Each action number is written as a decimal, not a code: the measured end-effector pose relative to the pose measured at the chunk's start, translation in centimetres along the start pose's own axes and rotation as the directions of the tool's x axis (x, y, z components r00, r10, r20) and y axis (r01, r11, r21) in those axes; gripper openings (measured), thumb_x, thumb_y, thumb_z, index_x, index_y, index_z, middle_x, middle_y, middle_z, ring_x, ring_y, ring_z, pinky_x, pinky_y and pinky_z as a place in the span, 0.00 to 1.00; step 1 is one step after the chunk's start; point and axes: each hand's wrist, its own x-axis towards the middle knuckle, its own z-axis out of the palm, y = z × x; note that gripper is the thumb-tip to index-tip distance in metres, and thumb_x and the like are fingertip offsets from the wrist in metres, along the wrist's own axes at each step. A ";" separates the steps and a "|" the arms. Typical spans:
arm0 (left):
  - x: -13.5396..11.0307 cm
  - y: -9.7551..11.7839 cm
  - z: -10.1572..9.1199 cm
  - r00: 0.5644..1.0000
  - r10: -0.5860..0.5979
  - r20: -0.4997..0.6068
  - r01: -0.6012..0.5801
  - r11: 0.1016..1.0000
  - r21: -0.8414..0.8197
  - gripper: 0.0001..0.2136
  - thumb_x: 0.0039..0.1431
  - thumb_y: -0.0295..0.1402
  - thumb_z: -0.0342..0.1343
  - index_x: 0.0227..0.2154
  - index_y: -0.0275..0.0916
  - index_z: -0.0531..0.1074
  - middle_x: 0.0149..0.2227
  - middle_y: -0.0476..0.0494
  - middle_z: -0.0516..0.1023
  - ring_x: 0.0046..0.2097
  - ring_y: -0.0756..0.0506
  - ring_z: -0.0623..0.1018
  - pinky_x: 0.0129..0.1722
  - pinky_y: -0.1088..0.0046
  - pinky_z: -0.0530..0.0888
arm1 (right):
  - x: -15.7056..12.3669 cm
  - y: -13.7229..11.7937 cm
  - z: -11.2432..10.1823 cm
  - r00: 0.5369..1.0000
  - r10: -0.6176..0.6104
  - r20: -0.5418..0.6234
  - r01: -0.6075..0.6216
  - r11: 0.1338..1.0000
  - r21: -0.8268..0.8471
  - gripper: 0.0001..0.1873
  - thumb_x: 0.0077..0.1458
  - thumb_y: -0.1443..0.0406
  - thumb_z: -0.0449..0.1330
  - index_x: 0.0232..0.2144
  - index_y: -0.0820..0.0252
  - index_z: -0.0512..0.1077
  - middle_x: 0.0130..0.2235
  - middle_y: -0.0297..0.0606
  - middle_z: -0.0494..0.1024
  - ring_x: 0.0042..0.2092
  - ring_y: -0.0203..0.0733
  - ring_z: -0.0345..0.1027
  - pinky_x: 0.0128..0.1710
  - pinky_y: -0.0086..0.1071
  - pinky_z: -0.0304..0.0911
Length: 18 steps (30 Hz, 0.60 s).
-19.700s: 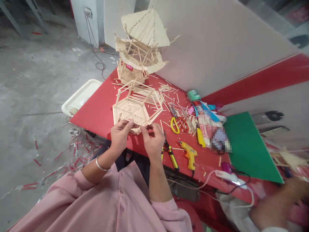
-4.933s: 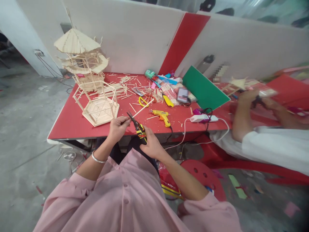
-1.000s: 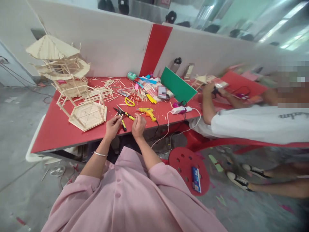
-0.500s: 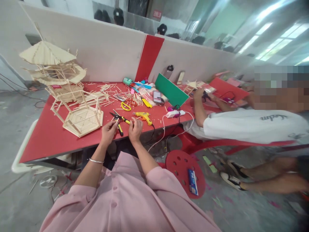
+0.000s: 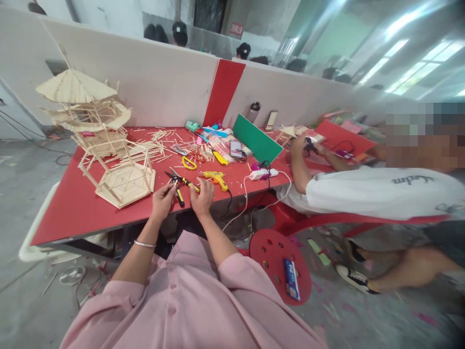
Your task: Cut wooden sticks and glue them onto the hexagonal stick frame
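My left hand is closed in a pinch on a short pale wooden stick, which pokes up from the fingertips. Right beside it lie black-and-yellow pliers, their handles spread apart and jaws pointing left. My right hand is closed around the end of the upper handle. The lower handle angles toward the table edge, next to my left hand. A yellow glue gun rests just beyond my right hand. To the left stands a stick-built pavilion model with a hexagonal base and tiered roofs.
Loose sticks, yellow-handled scissors and a yellow cutter lie on the red table. A green board leans behind a white power strip with cords. A co-worker sits at right. A red stool holds a blue box.
My right hand has shifted slightly left and down along the pliers' handle. My left hand stays nearly in place. The co-worker's leg has moved, and the view has tilted slightly.
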 end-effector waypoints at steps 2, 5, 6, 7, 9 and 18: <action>0.1 -0.1 -0.1 1.000 0.010 -0.004 -0.010 1.000 0.025 0.21 0.44 0.47 0.68 0.34 0.34 0.79 0.18 0.52 0.72 0.17 0.56 0.63 0.17 0.80 0.61 | 0.0 -0.3 -0.5 0.992 -0.084 0.090 0.085 0.996 -0.003 0.21 0.60 0.50 0.57 0.48 0.57 0.73 0.52 0.46 0.74 0.58 0.48 0.61 0.60 0.44 0.53; 0.1 0.1 -0.1 1.000 0.024 0.000 -0.024 0.999 0.040 0.20 0.45 0.47 0.68 0.33 0.35 0.79 0.19 0.52 0.72 0.17 0.56 0.64 0.18 0.79 0.62 | 0.1 -0.4 -1.2 0.951 -0.187 0.245 0.193 0.981 0.000 0.21 0.53 0.46 0.63 0.38 0.55 0.77 0.55 0.44 0.71 0.62 0.50 0.56 0.62 0.45 0.50; 0.0 0.1 -0.1 1.000 0.030 0.003 -0.030 0.999 0.037 0.19 0.45 0.47 0.67 0.32 0.35 0.79 0.19 0.52 0.72 0.18 0.56 0.65 0.19 0.79 0.63 | 0.2 -0.4 -1.4 0.939 -0.196 0.281 0.204 0.979 0.001 0.21 0.52 0.45 0.63 0.36 0.54 0.77 0.56 0.43 0.71 0.63 0.50 0.55 0.63 0.45 0.49; 0.0 0.2 -0.1 0.999 0.036 0.006 -0.036 0.999 0.033 0.19 0.45 0.47 0.67 0.32 0.35 0.79 0.19 0.52 0.72 0.18 0.55 0.65 0.19 0.79 0.64 | 0.3 -0.3 -1.5 0.930 -0.196 0.311 0.206 0.979 0.002 0.21 0.51 0.45 0.64 0.35 0.54 0.78 0.57 0.43 0.70 0.64 0.51 0.54 0.63 0.46 0.49; -0.2 0.4 -0.1 0.999 0.042 0.023 -0.043 0.999 0.032 0.19 0.46 0.46 0.67 0.33 0.35 0.79 0.19 0.52 0.72 0.18 0.55 0.65 0.19 0.79 0.64 | 0.6 -0.4 -1.6 0.916 -0.174 0.363 0.190 0.982 -0.007 0.21 0.50 0.45 0.65 0.36 0.54 0.79 0.59 0.42 0.70 0.64 0.52 0.54 0.62 0.46 0.50; -0.6 0.3 0.1 0.989 0.105 -0.107 -0.097 0.992 0.078 0.17 0.49 0.46 0.65 0.33 0.35 0.79 0.19 0.53 0.71 0.18 0.55 0.67 0.19 0.78 0.68 | 1.5 -1.9 -0.5 0.900 -0.031 0.434 0.104 0.984 -0.144 0.12 0.62 0.59 0.57 0.43 0.55 0.77 0.57 0.46 0.70 0.56 0.49 0.64 0.55 0.44 0.60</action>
